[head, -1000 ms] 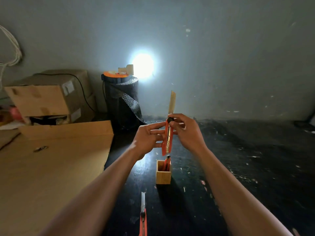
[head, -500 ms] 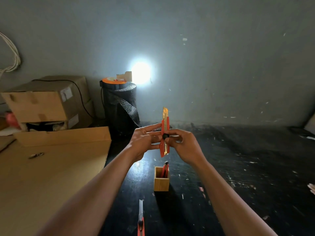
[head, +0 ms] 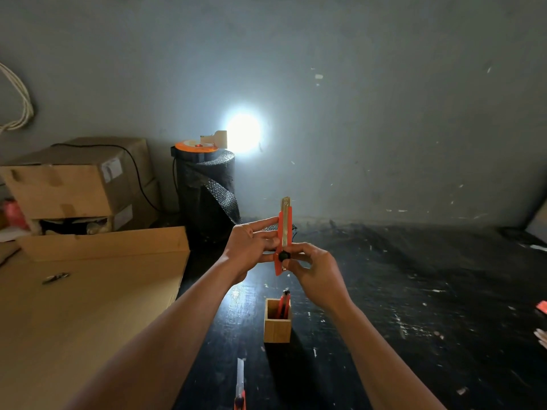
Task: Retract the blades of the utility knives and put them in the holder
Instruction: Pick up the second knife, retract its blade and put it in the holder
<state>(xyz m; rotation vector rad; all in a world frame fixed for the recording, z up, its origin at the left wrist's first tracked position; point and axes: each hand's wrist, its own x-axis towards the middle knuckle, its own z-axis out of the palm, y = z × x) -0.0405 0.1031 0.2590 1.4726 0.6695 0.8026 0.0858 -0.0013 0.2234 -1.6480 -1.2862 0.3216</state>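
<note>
Over the last 1 s the blade has slid almost fully into the orange plastic utility knife, held upright above the small wooden box holder on the black counter with left hand fingers pinching its body and right hand fingers on the black slider knob, so it looks nearly ready to drop in beside 1 stored knife, while another knife with its blade out waits

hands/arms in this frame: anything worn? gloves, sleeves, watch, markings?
Nothing worn that shows. Both the left hand and the right hand are bare, no gloves; no rings are visible. Both forearms are bare as far as the frame's bottom edge: no sleeves, watch, bands or markings. Lighting is dim, so fine detail could be missed.
</note>
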